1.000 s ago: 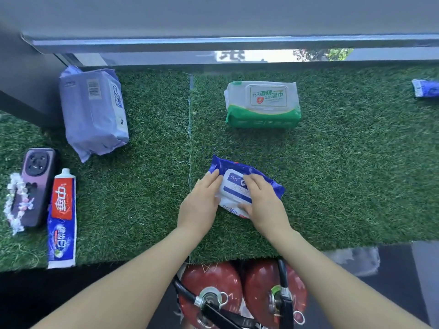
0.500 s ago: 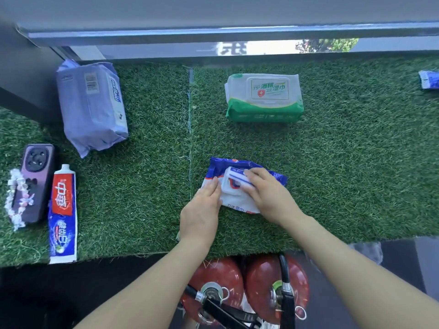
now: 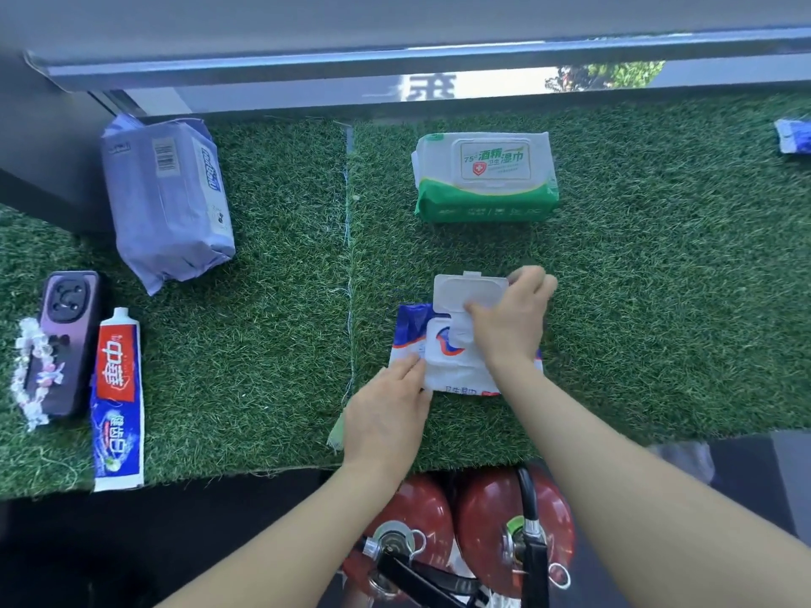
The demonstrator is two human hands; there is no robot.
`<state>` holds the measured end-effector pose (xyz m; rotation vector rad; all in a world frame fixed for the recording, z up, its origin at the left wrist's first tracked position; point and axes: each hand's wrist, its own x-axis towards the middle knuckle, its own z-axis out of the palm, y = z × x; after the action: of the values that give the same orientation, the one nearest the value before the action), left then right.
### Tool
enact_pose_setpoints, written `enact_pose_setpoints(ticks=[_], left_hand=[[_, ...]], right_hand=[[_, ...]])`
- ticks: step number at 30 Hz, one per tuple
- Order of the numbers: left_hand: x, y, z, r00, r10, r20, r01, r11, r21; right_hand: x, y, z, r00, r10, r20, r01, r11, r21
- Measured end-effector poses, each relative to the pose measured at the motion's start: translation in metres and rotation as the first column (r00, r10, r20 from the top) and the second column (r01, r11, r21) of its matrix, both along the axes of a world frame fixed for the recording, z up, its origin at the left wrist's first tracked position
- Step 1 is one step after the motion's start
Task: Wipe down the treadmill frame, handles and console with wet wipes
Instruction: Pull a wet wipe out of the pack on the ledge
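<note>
Ledge surface: green artificial turf (image 3: pixel 658 300) in two pieces, seam (image 3: pixel 349 256) running front to back left of centre, frayed threads along it. Back edge: grey metal window frame (image 3: pixel 395 59) and glass (image 3: pixel 307 96) showing daylight, foliage at the right. Left back corner: dark grey wall (image 3: pixel 48 147). Below the front edge: dark floor (image 3: pixel 131 541). Bright, even daylight.

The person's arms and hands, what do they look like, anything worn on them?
Both forearms are bare right up to the bottom edge of the head view, with no sleeves showing. The left hand and right hand wear no gloves, and no rings, watch or bracelet are visible. The nails are too small to describe.
</note>
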<state>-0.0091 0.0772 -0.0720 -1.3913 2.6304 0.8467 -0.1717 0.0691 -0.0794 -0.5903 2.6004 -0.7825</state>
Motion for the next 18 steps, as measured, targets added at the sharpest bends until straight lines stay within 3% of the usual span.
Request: enact_pose_setpoints(ticks=[3,7,10,12,14,18], left_hand=[[-0.008,-0.008,0.006,0.988,0.147,-0.041,-0.147,0.989,0.011],[-0.028,-0.018,0.009,0.973,0.164,-0.162,-0.154,0.985,0.074],[-0.041,-0.021,0.003,0.967,0.147,-0.207,-0.119,0.983,0.141],[-0.048,-0.025,-0.003,0.966,0.153,-0.208,-0.111,0.974,0.198],[-0.052,-0.031,-0.007,0.965,0.180,-0.193,-0.129,0.960,0.250],[-0.055,-0.040,-0.012,0.990,0.089,-0.107,-0.064,0.975,0.215]], right_hand=[[0.006,0.021,0.008,0.996,0.035,-0.088,-0.052,0.980,-0.194],[0.019,0.046,0.017,0.995,0.093,0.039,-0.082,0.972,-0.219],[0.017,0.046,0.015,0.984,-0.055,0.171,0.107,0.944,-0.312],[0.011,0.040,0.012,0.957,-0.167,0.236,0.228,0.939,-0.259],[0.006,0.037,0.008,0.971,-0.064,0.229,0.106,0.979,-0.174],[0.009,0.031,0.004,0.927,0.220,0.303,-0.186,0.973,-0.139]])
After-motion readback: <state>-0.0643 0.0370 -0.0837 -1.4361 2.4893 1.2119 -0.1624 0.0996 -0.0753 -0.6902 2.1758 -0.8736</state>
